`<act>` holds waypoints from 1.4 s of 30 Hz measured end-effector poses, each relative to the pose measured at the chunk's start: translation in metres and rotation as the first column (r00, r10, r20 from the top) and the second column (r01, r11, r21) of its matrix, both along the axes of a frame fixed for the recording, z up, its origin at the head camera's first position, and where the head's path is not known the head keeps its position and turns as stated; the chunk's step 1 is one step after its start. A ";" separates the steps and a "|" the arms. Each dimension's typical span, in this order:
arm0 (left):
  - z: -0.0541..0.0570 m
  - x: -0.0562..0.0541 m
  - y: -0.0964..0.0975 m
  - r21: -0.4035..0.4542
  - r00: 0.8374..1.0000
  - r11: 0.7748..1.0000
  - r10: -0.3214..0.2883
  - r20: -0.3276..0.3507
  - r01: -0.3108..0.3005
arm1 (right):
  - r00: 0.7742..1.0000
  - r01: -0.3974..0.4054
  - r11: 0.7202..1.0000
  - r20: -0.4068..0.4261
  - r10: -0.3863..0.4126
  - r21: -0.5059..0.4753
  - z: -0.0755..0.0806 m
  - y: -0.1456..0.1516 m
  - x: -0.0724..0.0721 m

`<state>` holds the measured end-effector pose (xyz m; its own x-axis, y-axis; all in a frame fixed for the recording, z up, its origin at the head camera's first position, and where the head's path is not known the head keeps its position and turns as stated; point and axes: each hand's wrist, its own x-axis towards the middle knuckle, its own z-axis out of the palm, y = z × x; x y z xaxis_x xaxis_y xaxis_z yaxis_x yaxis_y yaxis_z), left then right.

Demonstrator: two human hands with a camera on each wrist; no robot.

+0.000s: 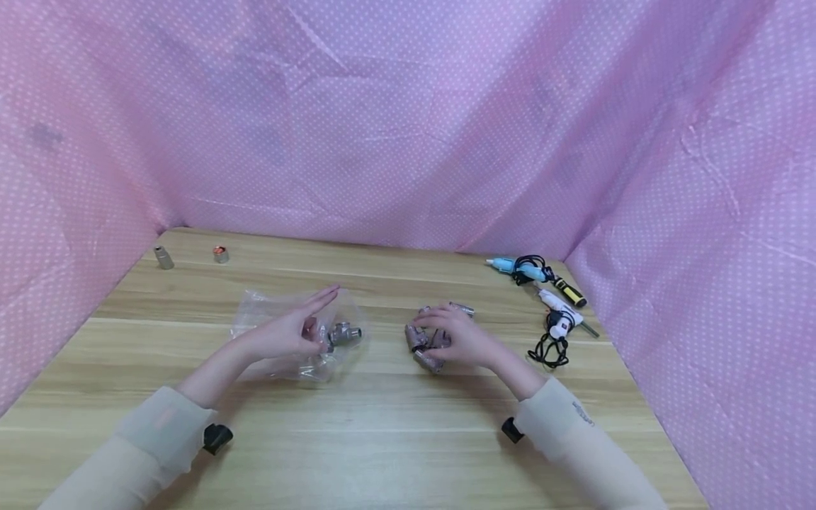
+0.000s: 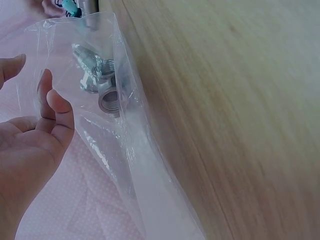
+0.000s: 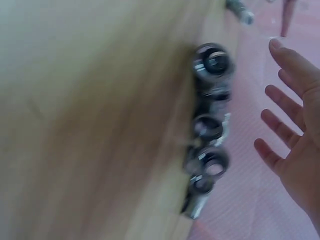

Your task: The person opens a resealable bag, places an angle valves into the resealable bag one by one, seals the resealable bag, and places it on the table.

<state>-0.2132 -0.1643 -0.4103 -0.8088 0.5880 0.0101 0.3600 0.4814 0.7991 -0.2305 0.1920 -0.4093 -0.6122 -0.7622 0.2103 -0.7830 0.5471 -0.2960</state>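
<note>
My left hand is over a clear plastic bag, with its fingers loosely bent. Beside its fingertips a metal tee fitting shows at the bag's right part. In the left wrist view the threaded fitting is seen through the plastic, apart from the fingers; whether it lies inside the bag I cannot tell. My right hand hovers at a cluster of metal pipe fittings, partly covering them. The right wrist view, blurred, shows the fittings in a row, with the relaxed fingers apart from them.
At the back left stand a small metal cylinder and a short metal ring-shaped piece. On the right lie a light blue corded tool, a yellow-and-black handle and a white glue gun with a black cord. Pink dotted cloth surrounds the wooden table.
</note>
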 end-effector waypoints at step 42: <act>0.004 0.000 0.000 0.008 1.000 1.000 -0.010 0.008 0.010 | 0.988 -0.153 0.979 -0.006 0.154 -0.136 -0.014 0.013 0.009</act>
